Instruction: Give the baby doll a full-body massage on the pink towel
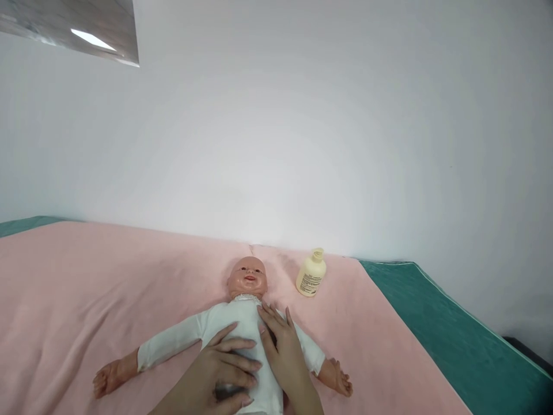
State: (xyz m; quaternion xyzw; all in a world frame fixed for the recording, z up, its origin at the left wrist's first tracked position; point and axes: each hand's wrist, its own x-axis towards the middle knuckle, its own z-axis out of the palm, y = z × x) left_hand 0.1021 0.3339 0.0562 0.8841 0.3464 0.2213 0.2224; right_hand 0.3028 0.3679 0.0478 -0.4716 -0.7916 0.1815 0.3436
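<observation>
Clearly, from my remote end I have both hands over the baby doll [249, 311], which lies on its back near the middle of the pink blanket [78, 323], its head toward the far wall [302, 127]. The left hand [224, 372] is spread, fingers fanned to the right across the front of the white top, with dark shadow under the palm. On the right side of the chest, the right hand [280, 343] is loosely spread too, its fingertips aimed toward the doll's collar; I can't tell how firmly either one presses. To each side I see the doll's sleeved arms stretched out, the left one reaching well across the blanket and the right one ending in curled fingers. Just to the right of the head I see a pale yellow pump bottle [311, 276] standing on the blanket, printed text facing me, too small to read. Beyond the blanket's right edge lies a green sheet [458, 328], and more green shows at the far left corner. High at far left, a glossy, marbled panel [56, 23] catches a bright reflection.
</observation>
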